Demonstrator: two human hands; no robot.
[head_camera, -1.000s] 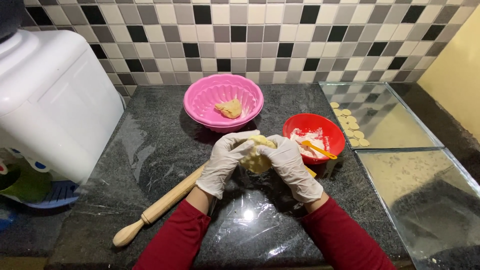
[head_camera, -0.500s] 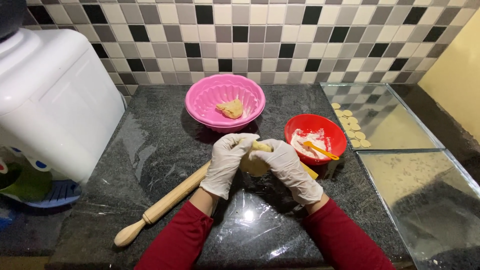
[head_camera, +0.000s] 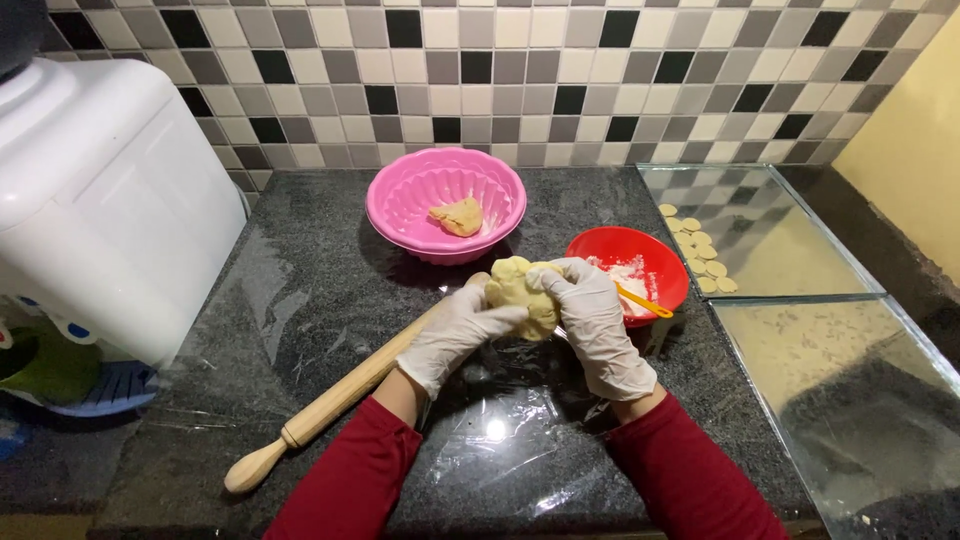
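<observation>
Both my hands wear white gloves and hold one pale yellow lump of dough (head_camera: 518, 285) above the dark stone counter. My left hand (head_camera: 455, 335) cups it from the left and below. My right hand (head_camera: 595, 320) wraps it from the right, fingers curled over the top. A wooden rolling pin (head_camera: 330, 405) lies diagonally under my left forearm. Behind the dough stands a pink fluted bowl (head_camera: 400, 205) with a smaller piece of dough (head_camera: 457, 216) inside.
A red bowl (head_camera: 655, 262) with white flour and a yellow utensil (head_camera: 640, 300) sits right of my hands. Clear plastic film (head_camera: 500, 440) covers the counter in front. A glass sheet (head_camera: 770, 240) at right carries several small dough discs (head_camera: 695, 250). A large white appliance (head_camera: 100, 210) stands left.
My hands have turned and pressed the dough, lifting it slightly toward the bowls. The view has shifted a little; the other things stay put.
</observation>
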